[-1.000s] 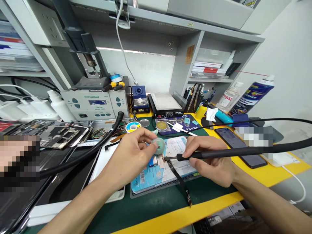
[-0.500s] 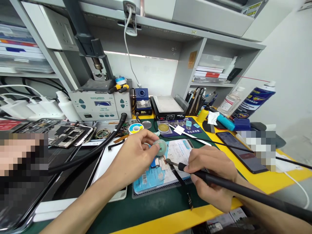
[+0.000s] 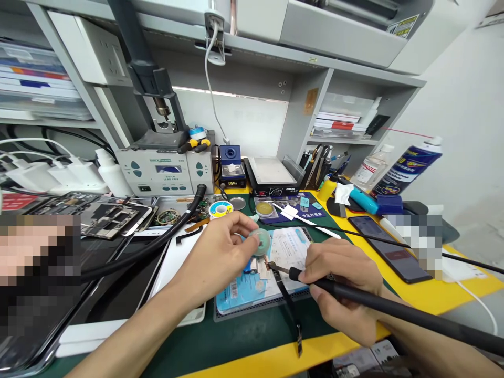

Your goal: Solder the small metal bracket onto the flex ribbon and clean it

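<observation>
My left hand [image 3: 220,249] pinches a translucent green spool [image 3: 262,243] between thumb and fingers, just above the work. In my right hand [image 3: 342,286] is a soldering iron [image 3: 378,302], gripped like a pen by its black handle. Its metal tip points left and meets or nearly meets a small part with white and copper-coloured areas [image 3: 263,270] below the spool. From there a black flex cable [image 3: 288,300] runs down toward the table's front edge. All this lies over a blue and white printed sheet [image 3: 232,302]. The exact contact at the tip is too small to make out.
Phones and boards [image 3: 104,223] lie at left, crossed by a thick black hose [image 3: 169,239]. Behind stand a grey rework station [image 3: 157,170], a soldering station [image 3: 231,170] and a hot plate [image 3: 271,176]. A phone [image 3: 388,247], bottle [image 3: 374,165] and spray can [image 3: 407,165] are at right.
The flex cable's lower end has swung left and toward the front edge. The spool has shifted down slightly. Both hands keep their grips, and the iron tip stays at the small part.
</observation>
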`<action>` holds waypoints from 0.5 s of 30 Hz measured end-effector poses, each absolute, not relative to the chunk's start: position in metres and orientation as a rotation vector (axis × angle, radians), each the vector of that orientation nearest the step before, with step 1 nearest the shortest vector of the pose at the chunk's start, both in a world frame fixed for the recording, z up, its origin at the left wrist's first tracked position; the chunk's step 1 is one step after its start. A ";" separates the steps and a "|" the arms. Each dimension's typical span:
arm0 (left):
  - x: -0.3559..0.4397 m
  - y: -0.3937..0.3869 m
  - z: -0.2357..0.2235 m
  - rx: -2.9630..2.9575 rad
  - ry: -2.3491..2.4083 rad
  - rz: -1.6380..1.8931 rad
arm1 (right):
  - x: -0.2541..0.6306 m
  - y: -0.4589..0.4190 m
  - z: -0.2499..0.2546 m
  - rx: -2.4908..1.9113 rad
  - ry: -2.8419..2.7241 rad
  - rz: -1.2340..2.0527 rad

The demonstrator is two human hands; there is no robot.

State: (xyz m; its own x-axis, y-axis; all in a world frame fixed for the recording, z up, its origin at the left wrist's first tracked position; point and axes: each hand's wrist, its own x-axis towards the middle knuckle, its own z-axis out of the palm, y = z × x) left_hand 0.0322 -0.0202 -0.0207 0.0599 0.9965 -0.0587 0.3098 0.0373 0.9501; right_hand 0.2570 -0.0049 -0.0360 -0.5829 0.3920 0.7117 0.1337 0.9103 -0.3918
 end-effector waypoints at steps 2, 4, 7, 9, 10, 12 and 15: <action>0.032 -0.020 -0.021 1.424 1.399 0.961 | 0.256 -0.004 -0.035 -0.358 -2.168 0.388; 0.032 -0.020 -0.020 1.422 1.393 0.960 | 0.255 -0.003 -0.036 -0.358 -2.154 0.407; 0.032 -0.021 -0.020 1.421 1.389 0.961 | 0.254 -0.003 -0.038 -0.384 -2.135 0.461; 0.032 -0.022 -0.020 1.422 1.389 0.969 | 0.254 -0.004 -0.039 -0.402 -2.108 0.484; 0.032 -0.022 -0.020 1.424 1.389 0.971 | 0.254 -0.004 -0.038 -0.407 -2.092 0.493; 0.032 -0.023 -0.019 1.430 1.389 0.967 | 0.254 -0.005 -0.037 -0.407 -2.069 0.510; 0.032 -0.024 -0.018 1.432 1.387 0.951 | 0.254 -0.007 -0.033 -0.414 -2.065 0.544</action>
